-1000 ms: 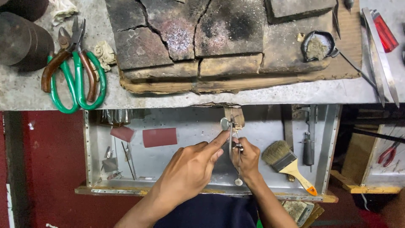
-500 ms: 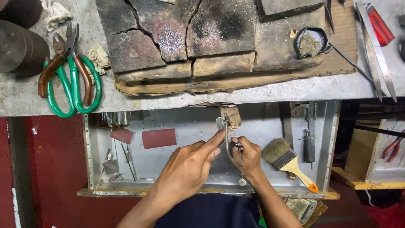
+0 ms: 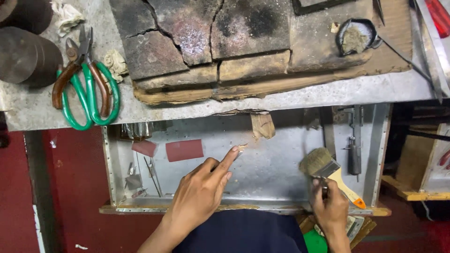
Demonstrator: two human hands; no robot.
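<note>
My left hand (image 3: 199,192) reaches over the metal tray (image 3: 262,173) with the index finger stretched out. A small pale piece (image 3: 241,148) is pinched at its fingertips, just below and to the left of the wooden bench peg (image 3: 262,125). My right hand (image 3: 330,208) is at the tray's front right corner. It sits beside the handle of the paintbrush (image 3: 328,169), fingers closed on a small dark metal tool (image 3: 323,186) that is mostly hidden.
Cracked charred blocks (image 3: 206,33) lie on the bench top, with green-handled scissors (image 3: 89,100) and brown pliers (image 3: 65,79) to their left. In the tray are red sandpaper pieces (image 3: 184,150) and small metal bits (image 3: 133,180). A metal gauge (image 3: 355,154) lies at its right side.
Both hands have left the bench peg. My right hand dropped to the tray's front right corner with the tool. My left hand drew back slightly, and the view shifted.
</note>
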